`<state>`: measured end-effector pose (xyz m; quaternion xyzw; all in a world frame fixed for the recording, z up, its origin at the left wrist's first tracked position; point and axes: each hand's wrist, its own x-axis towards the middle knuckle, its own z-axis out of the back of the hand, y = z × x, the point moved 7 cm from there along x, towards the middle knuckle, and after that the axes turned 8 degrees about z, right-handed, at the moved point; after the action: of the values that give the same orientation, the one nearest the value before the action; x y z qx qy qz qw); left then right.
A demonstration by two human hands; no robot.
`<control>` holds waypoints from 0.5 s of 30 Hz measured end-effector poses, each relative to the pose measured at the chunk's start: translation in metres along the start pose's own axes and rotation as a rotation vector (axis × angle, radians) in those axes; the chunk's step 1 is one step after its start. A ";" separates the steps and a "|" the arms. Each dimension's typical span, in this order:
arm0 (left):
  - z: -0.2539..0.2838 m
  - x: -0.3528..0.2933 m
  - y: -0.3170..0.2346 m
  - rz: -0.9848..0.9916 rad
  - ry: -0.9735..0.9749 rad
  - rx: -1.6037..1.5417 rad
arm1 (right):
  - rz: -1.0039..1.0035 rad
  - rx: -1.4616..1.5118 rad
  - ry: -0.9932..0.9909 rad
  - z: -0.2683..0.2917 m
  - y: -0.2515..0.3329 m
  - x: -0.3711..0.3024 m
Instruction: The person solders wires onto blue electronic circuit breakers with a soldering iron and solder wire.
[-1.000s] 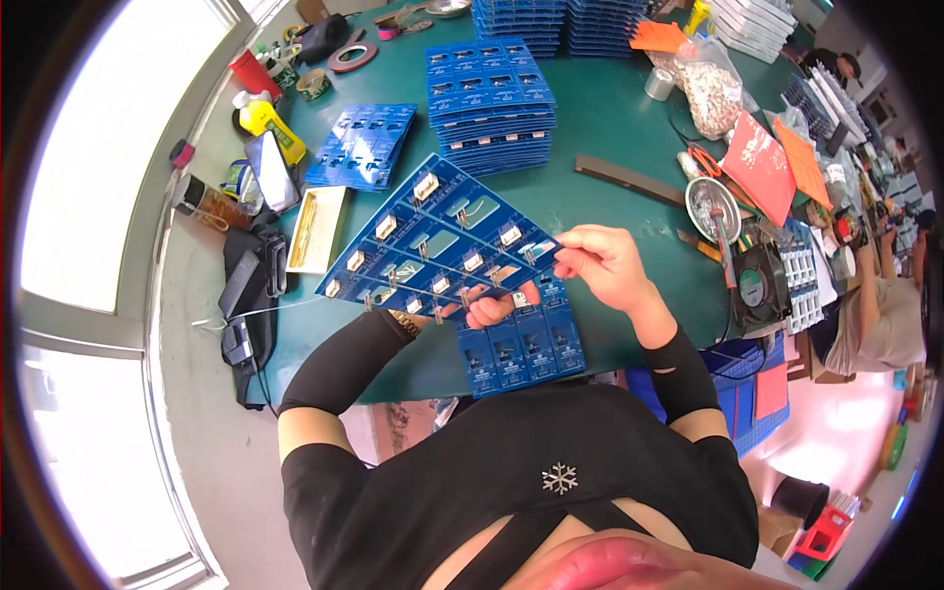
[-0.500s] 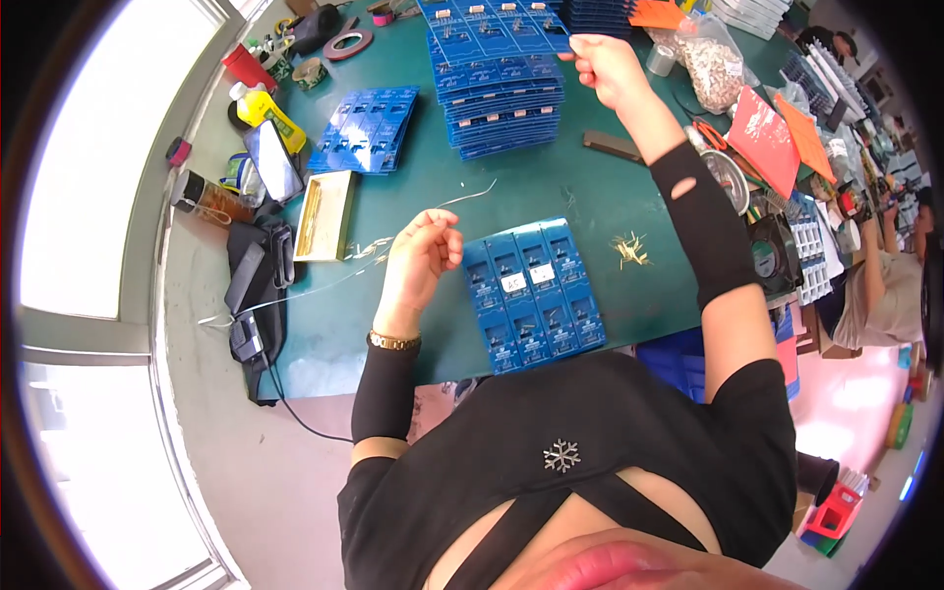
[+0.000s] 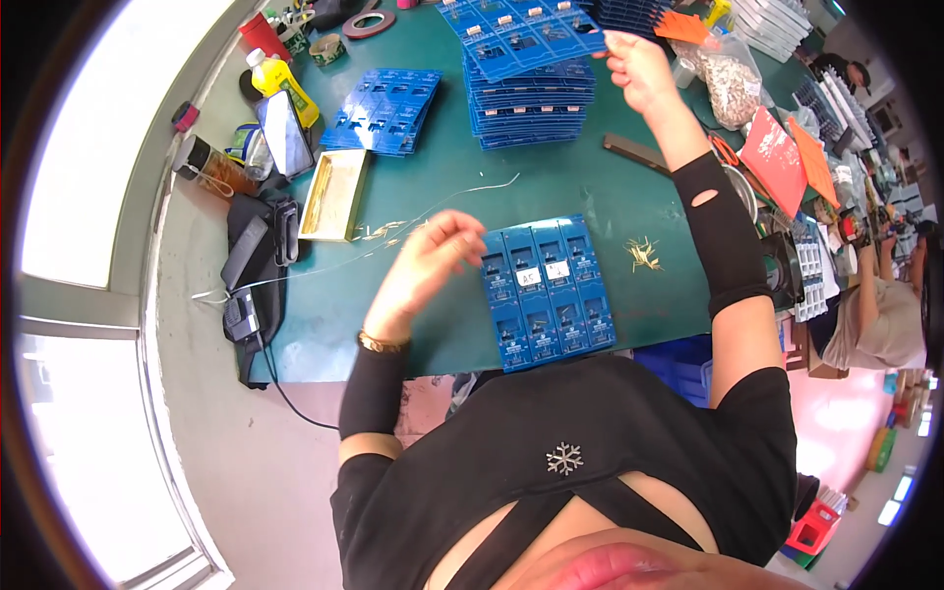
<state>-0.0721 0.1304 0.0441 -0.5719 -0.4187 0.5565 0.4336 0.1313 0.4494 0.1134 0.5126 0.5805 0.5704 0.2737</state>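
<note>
At the far side of the table my right hand [image 3: 637, 74] pinches the right corner of the top blue circuit board panel [image 3: 521, 41]. This panel sits askew over a tall stack of similar panels [image 3: 531, 110]. My left hand [image 3: 425, 264] hovers just left of another blue circuit board panel [image 3: 556, 324], its fingers loosely bent and nothing visible in them. That panel lies flat near the front edge, with two small white labels [image 3: 529, 277] on it.
Left of the stack is a smaller pile of blue panels [image 3: 385, 108]. A shallow wooden box [image 3: 335, 197], phone [image 3: 285, 135] and yellow bottle [image 3: 282, 87] stand at left. Small pin-like pieces [image 3: 644, 255] lie right of the near panel. A thin wire [image 3: 433, 208] crosses the table.
The top panel on the stack has turned and slid toward me, with my right hand at its corner. My left hand's fingers have straightened and reach closer to the near panel. The view has shifted slightly.
</note>
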 end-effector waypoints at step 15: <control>0.043 0.100 -0.160 -0.281 0.200 -0.024 | 0.022 -0.298 0.426 -0.021 0.110 0.009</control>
<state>-0.1118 0.2714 0.1702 -0.5654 -0.4559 0.4258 0.5396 0.1403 0.4304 0.2238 0.3409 0.5291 0.7477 0.2116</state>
